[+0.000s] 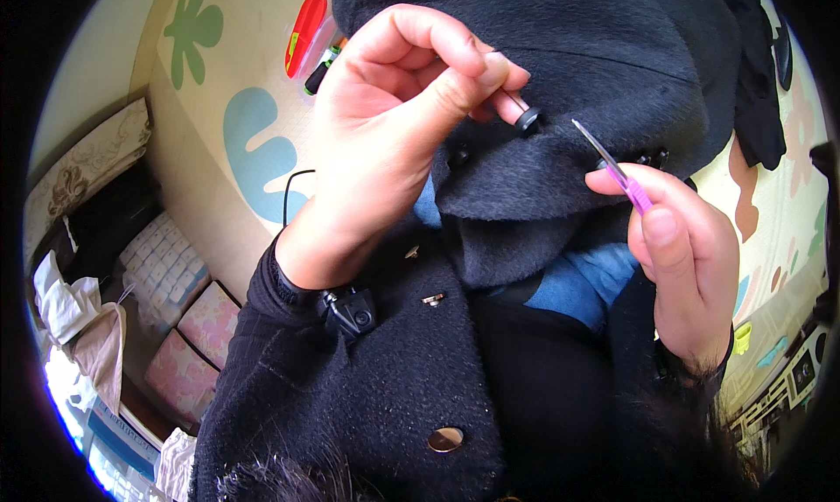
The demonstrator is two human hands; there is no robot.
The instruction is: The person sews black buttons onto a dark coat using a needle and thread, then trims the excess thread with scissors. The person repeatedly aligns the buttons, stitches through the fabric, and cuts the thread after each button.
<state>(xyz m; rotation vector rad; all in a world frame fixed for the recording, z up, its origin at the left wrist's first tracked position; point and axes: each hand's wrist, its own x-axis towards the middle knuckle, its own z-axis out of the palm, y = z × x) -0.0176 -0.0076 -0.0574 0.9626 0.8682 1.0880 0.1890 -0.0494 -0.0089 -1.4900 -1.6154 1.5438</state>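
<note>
Dark wool cloth, seemingly a coat (590, 62), is bunched before me over blue fabric (571, 285). The thumb and fingertips of my left hand (394, 108) are pinched together above a round black button (527, 119). Short dark strands, apparently thread, run from those fingers to the button, which stands raised from the cloth. My right hand (689, 259) grips a slim pink-handled tool (617, 171) with a pointed metal tip. That tip points up and left toward the button, apart from it. Part of its handle is hidden in my palm. Another dark button (459, 157) sits on the cloth to the left.
A clear plastic box with a red lid (307, 26) and a spool of black thread (318, 75) lie on the patterned mat (256, 154). My own dark coat has gold-coloured buttons (445, 440). A small camera (357, 315) is at my left wrist. Patterned boxes (180, 371) stand at left.
</note>
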